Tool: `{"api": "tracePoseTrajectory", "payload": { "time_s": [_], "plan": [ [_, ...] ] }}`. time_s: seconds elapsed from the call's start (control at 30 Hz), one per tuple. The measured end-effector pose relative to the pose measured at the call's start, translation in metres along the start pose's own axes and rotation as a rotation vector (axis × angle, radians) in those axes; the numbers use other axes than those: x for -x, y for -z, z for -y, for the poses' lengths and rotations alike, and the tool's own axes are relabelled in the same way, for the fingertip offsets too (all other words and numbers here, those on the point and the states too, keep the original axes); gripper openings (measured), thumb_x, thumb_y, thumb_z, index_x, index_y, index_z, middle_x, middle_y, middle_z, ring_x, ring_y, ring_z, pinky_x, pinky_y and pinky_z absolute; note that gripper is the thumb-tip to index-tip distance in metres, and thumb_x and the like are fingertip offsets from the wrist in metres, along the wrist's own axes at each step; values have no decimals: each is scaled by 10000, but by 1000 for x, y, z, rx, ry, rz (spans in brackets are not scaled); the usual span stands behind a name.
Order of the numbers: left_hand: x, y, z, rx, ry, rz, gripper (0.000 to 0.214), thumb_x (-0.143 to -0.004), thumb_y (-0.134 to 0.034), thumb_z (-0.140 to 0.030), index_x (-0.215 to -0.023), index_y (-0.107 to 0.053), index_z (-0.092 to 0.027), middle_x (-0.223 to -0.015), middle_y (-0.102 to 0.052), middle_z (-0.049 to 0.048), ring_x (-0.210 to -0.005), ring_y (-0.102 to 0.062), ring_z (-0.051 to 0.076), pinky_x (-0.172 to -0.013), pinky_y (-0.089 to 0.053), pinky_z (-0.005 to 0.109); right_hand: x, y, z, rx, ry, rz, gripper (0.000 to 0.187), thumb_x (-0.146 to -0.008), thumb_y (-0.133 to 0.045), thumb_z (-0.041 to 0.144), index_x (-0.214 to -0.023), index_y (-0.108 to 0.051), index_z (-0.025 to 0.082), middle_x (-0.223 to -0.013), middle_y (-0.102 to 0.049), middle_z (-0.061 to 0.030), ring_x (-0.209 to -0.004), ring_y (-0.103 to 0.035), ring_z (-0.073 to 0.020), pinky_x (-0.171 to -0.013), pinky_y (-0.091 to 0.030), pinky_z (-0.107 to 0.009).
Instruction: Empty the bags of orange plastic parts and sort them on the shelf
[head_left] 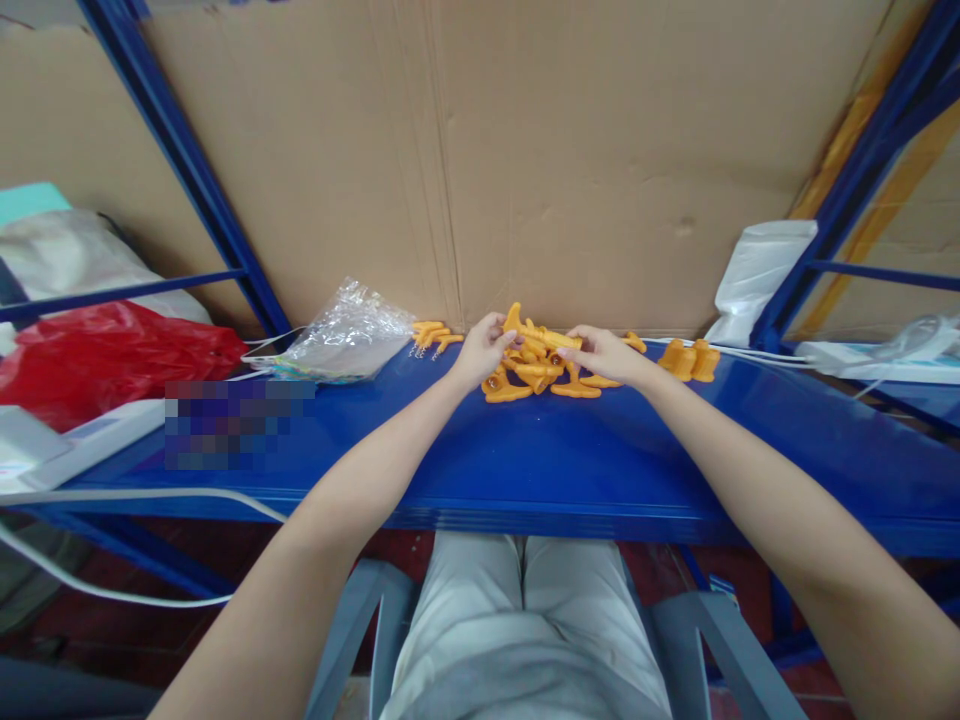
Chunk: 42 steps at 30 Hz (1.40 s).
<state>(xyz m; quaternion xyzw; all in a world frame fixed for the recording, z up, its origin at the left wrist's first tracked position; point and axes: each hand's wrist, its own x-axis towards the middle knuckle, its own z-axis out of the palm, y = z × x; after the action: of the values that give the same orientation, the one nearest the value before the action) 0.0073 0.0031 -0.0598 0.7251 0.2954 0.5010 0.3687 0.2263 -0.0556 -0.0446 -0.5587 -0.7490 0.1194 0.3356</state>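
Note:
Above a pile of orange plastic parts, my two hands hold an orange T-shaped plastic piece between them. The fingers of my left hand are closed on its wide handle end. My right hand pinches the other end. Just left of my left hand lie several orange corkscrews with silvery spirals. Orange hollow-looking plastic pieces stand upright beyond my right wrist. Fine detail where the fingers grip is hidden.
The blue metal table backs onto a cardboard wall. Clear plastic bags lie left; a red bag sits further left. A white pouch leans by the right blue post. A white cable crosses the left edge.

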Motion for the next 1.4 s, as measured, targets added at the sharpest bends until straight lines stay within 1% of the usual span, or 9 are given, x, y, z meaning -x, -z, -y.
{"api": "tracePoseTrajectory", "payload": {
  "time_s": [0.17,0.3,0.57,0.67,0.77,0.9,1.0,1.17,1.4],
  "plan": [
    [2,-3,-4,15,31,-3,108,-918,-610,-134,-932,-517,-187,-820,-727,25,-769,-727,137,-637,-532,204,1,5,0,400,137,-49,305,-919,-566,345,-1139,-675,163,-1104,-734,-127,-990,-670,-264,-885,-495,-369],
    [5,-6,-11,61,52,-4,158,-904,-660,-208,-894,-503,-189,-756,-704,22,-711,-720,158,-640,-556,249,4,9,4,658,213,-157,334,-948,-498,314,-1186,-653,139,-1157,-707,-184,-1044,-641,-313,-850,-452,-394],
    [11,-13,-29,251,189,3,158,-913,-625,-175,-890,-470,-194,-682,-676,7,-607,-694,154,-611,-574,263,9,8,11,874,283,-315,299,-960,-449,229,-1183,-620,126,-1161,-683,-197,-1044,-589,-324,-851,-348,-410],
    [13,-15,-33,290,209,6,117,-926,-601,-183,-961,-490,-194,-662,-656,-10,-575,-683,147,-593,-571,256,8,9,9,854,304,-358,305,-951,-416,197,-1170,-614,122,-1144,-677,-198,-1017,-590,-315,-856,-344,-409],
    [13,-16,-32,295,212,12,83,-944,-556,-164,-982,-489,-195,-650,-638,-22,-552,-664,129,-577,-554,234,4,10,2,722,334,-358,315,-921,-422,175,-1161,-621,128,-1126,-684,-193,-1010,-606,-311,-855,-377,-405],
    [10,-14,-22,185,131,5,154,-902,-618,-162,-1015,-519,-198,-736,-669,2,-645,-688,143,-636,-552,244,-2,7,-12,420,279,-193,279,-897,-555,294,-1105,-661,142,-1052,-726,-147,-939,-657,-282,-807,-468,-374],
    [8,-9,-12,-51,-34,18,197,-862,-636,-133,-1033,-569,-203,-803,-689,8,-752,-691,155,-728,-547,264,-3,2,-20,290,245,-42,285,-909,-590,385,-1046,-709,165,-1026,-756,-114,-916,-688,-259,-799,-512,-357],
    [11,-6,-7,-423,-275,55,226,-858,-594,-106,-1062,-612,-204,-924,-723,34,-854,-680,172,-847,-524,299,-2,-2,-24,291,251,101,262,-919,-595,346,-1076,-753,208,-1045,-775,-89,-936,-706,-245,-850,-542,-386],
    [10,-6,-6,-431,-306,23,217,-875,-593,-123,-1074,-621,-207,-935,-718,38,-856,-681,192,-826,-530,316,-5,-1,-16,380,199,43,310,-908,-618,271,-1192,-733,223,-1165,-759,-103,-1052,-703,-275,-908,-530,-410]
  ]
}}
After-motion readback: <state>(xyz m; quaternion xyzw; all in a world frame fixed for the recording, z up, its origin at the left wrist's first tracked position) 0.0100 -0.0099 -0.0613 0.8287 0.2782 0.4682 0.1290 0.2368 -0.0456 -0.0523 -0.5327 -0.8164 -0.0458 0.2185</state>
